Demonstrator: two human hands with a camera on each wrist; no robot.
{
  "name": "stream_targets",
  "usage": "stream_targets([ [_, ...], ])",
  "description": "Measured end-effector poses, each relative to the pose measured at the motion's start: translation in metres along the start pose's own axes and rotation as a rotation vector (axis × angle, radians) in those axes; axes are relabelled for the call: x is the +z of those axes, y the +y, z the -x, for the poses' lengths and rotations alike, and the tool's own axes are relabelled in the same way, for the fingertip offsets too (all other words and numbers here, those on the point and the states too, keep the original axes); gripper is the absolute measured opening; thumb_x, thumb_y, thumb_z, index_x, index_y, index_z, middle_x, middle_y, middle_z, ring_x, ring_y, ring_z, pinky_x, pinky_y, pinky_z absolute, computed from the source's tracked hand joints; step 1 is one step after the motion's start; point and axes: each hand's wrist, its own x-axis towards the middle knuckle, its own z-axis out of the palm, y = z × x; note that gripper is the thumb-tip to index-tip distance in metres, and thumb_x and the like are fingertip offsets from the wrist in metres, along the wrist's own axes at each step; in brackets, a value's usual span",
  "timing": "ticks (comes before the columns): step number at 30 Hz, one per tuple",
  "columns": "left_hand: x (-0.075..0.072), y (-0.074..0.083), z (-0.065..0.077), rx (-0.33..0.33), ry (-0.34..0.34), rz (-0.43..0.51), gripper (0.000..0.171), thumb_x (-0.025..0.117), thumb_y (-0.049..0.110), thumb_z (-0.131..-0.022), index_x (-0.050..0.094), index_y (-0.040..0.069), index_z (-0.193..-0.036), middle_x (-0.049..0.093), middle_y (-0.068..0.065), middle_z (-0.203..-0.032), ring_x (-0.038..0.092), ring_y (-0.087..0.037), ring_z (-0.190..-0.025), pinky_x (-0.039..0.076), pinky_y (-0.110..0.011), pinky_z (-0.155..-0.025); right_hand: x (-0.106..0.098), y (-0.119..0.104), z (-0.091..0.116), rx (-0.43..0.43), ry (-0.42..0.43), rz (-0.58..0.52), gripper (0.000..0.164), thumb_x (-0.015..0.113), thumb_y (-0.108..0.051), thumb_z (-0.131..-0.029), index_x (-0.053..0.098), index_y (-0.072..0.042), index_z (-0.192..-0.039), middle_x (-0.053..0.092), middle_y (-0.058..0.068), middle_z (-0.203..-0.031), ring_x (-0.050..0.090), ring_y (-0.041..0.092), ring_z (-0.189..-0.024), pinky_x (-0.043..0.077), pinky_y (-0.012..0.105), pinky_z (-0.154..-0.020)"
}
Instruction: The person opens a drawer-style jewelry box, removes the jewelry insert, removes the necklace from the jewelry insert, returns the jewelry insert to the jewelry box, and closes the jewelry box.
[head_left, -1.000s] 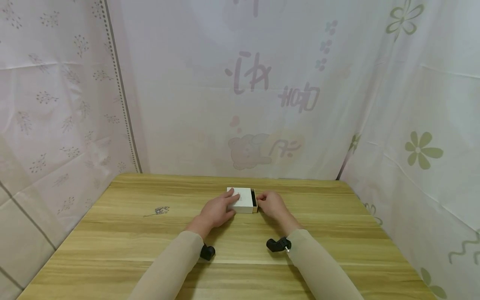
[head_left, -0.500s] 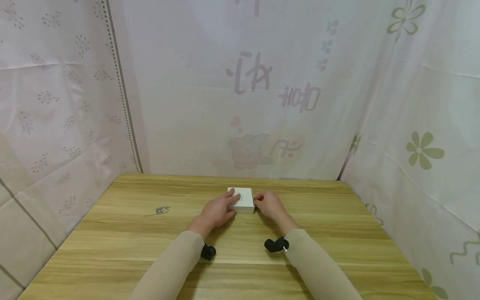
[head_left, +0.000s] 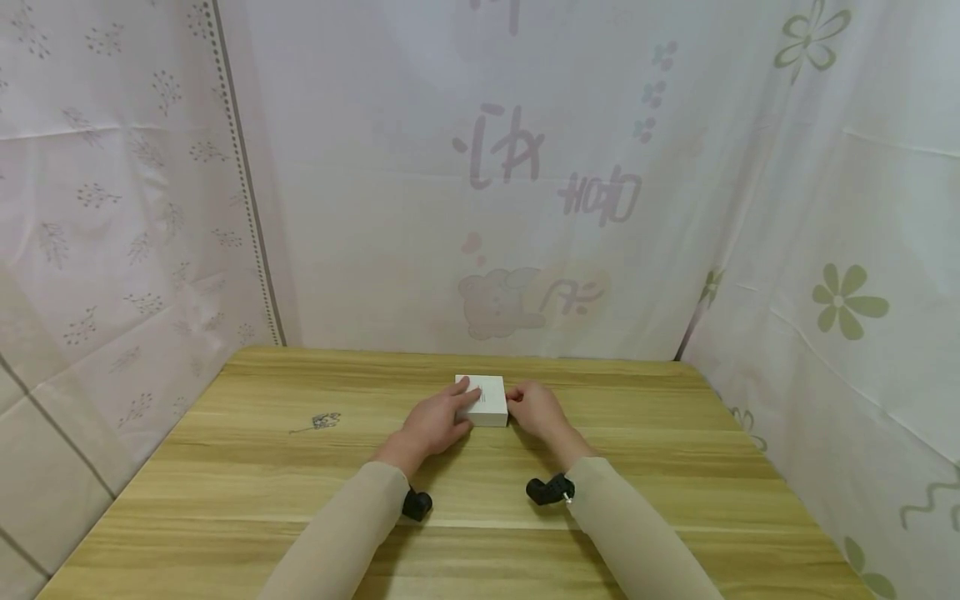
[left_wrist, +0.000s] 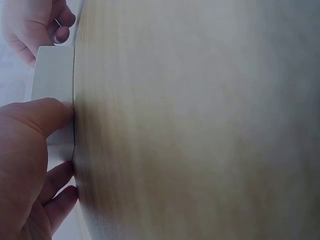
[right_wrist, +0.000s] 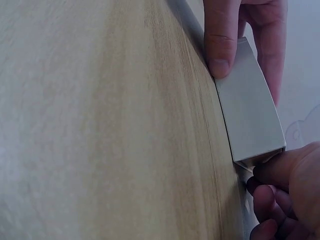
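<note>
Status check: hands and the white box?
Left hand holds the box, thumb on its near side, fingers on top. Right hand curled at its right end. Box flat on table, drawer looks shut. Nothing in the way.

A white box [head_left: 486,399] lies on the wooden table [head_left: 225,467].

Both arms reach forward, the left hand [head_left: 435,421] and right hand [head_left: 536,410] close together, fingers curled inward.

Makeshift home recording booth: wood-grain table [head_left: 225,467] hemmed on three sides by hung patterned bedsheets [head_left: 525,167], floral and cartoon-bear prints.
</note>
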Motion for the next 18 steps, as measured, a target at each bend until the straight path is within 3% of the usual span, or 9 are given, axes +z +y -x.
stream_targets([
  [7,0.0003,-0.0009,0.0004,-0.001,0.002,0.014,0.06,0.076,0.014,-0.104,0.058,0.017,-0.161,0.046,-0.017,-0.173,0.059,-0.038,-0.149,0.057,-0.054,-0.111,0.0011,-0.0009,0.0001,0.006,-0.006,0.017,0.016,0.07,-0.013,-0.106,0.084,-0.007,-0.112,0.082,0.009,-0.112,0.074,0.028,-0.106,0.06,0.05,-0.1],
  [18,0.0024,-0.003,-0.0023,-0.011,-0.03,0.02,0.061,0.074,0.016,-0.105,0.055,0.018,-0.163,0.042,-0.016,-0.175,0.054,-0.039,-0.153,0.053,-0.055,-0.118,0.0026,0.0042,0.0005,-0.017,0.003,0.008,0.015,0.072,-0.013,-0.105,0.084,-0.006,-0.111,0.082,0.01,-0.111,0.074,0.028,-0.106,0.06,0.05,-0.1],
])
